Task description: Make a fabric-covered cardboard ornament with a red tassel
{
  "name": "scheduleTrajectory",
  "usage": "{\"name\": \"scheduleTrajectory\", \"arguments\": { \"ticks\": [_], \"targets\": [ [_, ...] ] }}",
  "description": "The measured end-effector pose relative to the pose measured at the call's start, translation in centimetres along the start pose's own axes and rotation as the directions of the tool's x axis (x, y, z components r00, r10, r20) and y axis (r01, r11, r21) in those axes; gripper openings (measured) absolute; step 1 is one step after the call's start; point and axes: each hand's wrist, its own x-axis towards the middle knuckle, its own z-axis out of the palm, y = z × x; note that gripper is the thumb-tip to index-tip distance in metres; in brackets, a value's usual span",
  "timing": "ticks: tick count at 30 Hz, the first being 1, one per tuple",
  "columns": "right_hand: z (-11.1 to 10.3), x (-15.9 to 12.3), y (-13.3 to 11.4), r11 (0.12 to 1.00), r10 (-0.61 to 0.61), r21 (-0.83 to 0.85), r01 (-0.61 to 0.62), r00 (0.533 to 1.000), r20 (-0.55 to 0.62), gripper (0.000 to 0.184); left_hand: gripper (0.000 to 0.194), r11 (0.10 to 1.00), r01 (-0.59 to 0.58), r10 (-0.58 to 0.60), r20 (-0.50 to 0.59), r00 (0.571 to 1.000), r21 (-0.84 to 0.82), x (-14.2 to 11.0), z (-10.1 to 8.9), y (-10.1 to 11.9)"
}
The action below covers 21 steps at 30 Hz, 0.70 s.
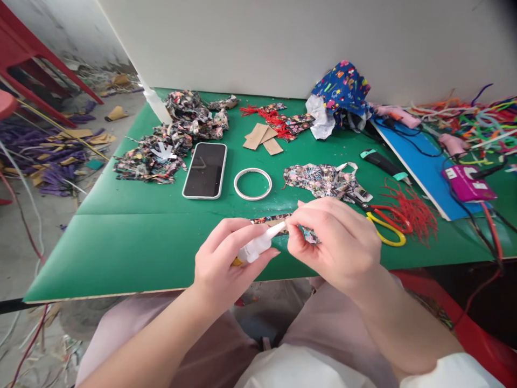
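Note:
My left hand (226, 253) is wrapped round a small white glue bottle (258, 247) with a pointed nozzle, tilted up to the right. At the nozzle's tip, the thumb and fingers of my right hand (335, 242) are pinched together; what they grip is too small to make out. Beneath both hands lies a strip of dark flowered fabric with a tan backing (274, 222), partly hidden by them. Just beyond my right hand is a gathered piece of flowered fabric (323, 180). A white ring of tape (253, 184) lies beyond my left hand.
On the green table (121, 242) are a phone (205, 171), heaped fabric pieces (177, 134), cardboard pieces (262, 137) and a blue patterned cloth (341, 89). To the right lie scissors (388, 226), a cutter (385, 164), red threads (412, 210) and a corded purple box (468, 183).

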Motion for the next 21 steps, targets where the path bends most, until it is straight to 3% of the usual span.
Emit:
{"name": "scheduleTrajectory", "arguments": {
  "ticks": [13, 21],
  "targets": [
    [-0.89, 0.27, 0.12, 0.982, 0.040, 0.184, -0.046, 0.998, 0.039, 0.017, 0.031, 0.999, -0.017, 0.018, 0.004, 1.000, -0.042, -0.01, -0.17, -0.21],
    [-0.48, 0.29, 0.39, 0.979, 0.037, 0.197, -0.058, 0.994, 0.107, 0.011, 0.032, 0.998, -0.045, 0.046, 0.023, 0.999, -0.038, -0.01, -0.16, -0.25]
  ]
}}
